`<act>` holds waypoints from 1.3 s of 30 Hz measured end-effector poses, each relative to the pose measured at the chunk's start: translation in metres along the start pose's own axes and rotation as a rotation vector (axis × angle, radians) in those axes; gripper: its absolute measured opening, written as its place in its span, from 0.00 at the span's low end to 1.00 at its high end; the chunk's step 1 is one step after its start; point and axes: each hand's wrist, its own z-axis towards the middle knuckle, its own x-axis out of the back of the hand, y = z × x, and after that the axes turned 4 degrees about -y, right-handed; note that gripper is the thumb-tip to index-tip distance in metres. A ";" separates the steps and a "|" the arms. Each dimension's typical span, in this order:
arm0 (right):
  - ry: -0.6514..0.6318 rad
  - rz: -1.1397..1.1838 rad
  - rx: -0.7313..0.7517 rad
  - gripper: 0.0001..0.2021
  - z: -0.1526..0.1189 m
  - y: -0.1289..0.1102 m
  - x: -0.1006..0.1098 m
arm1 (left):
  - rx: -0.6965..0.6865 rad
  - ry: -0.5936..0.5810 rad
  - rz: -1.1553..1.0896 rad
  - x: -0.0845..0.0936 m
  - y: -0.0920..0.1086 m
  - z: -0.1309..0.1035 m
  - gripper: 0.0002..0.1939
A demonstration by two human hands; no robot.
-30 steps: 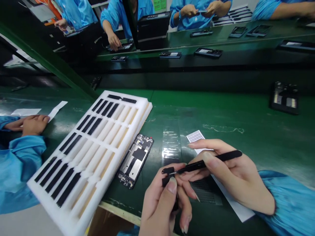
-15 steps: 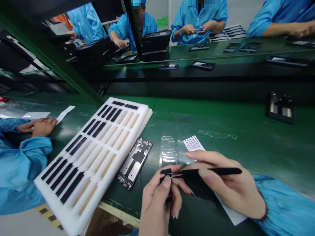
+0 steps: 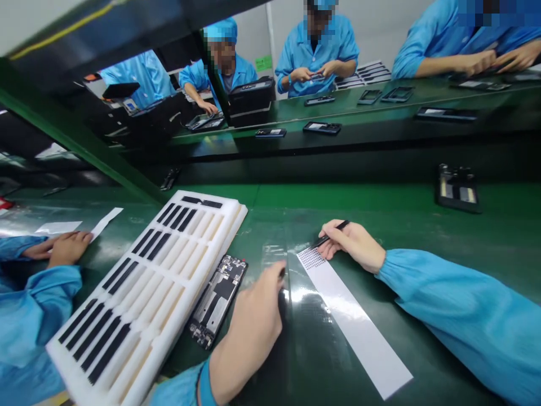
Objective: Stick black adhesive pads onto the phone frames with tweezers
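My right hand holds black tweezers, whose tips are at the dotted upper end of a long white paper strip. Left of the strip, my left hand is closed above the table, its back toward the camera; a small dark piece shows at its fingertips, and the rest is hidden. An opened phone with bare boards lies between my left hand and a white foam tray. Black strips fill the tray's left slots, while several slots on its right hold none.
At the left edge, another person's hands touch a white strip. A phone frame lies at the right below the raised green shelf. Persons in blue work behind it.
My right hand has moved up and away from my left, bringing the tweezers to the dotted paper. My left hand has turned and shifted slightly left. The camera view has shifted.
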 end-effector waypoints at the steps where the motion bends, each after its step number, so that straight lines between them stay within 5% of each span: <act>1: -0.039 -0.009 -0.011 0.25 -0.002 0.001 0.001 | -0.042 -0.044 0.037 -0.002 0.001 0.006 0.26; 5: -0.140 -0.041 -0.019 0.24 -0.007 -0.002 0.014 | -0.238 -0.242 0.330 -0.009 0.007 0.027 0.40; 10: -0.205 -0.049 -0.014 0.23 -0.013 -0.001 0.028 | -0.382 -0.368 0.674 -0.017 0.004 0.041 0.44; 15: -0.119 -0.072 0.023 0.24 -0.007 0.001 0.034 | -0.402 -0.291 0.661 -0.023 -0.006 0.044 0.44; 19: 0.010 -0.007 0.021 0.26 0.024 -0.001 0.039 | -0.312 -0.171 0.649 -0.025 -0.015 0.050 0.43; 25: -0.033 -0.029 0.024 0.27 0.068 -0.007 0.035 | -0.196 -0.085 0.616 -0.025 -0.025 0.063 0.42; 39: -0.078 -0.281 0.136 0.15 0.064 -0.001 0.027 | -0.157 -0.128 0.689 -0.024 -0.024 0.089 0.44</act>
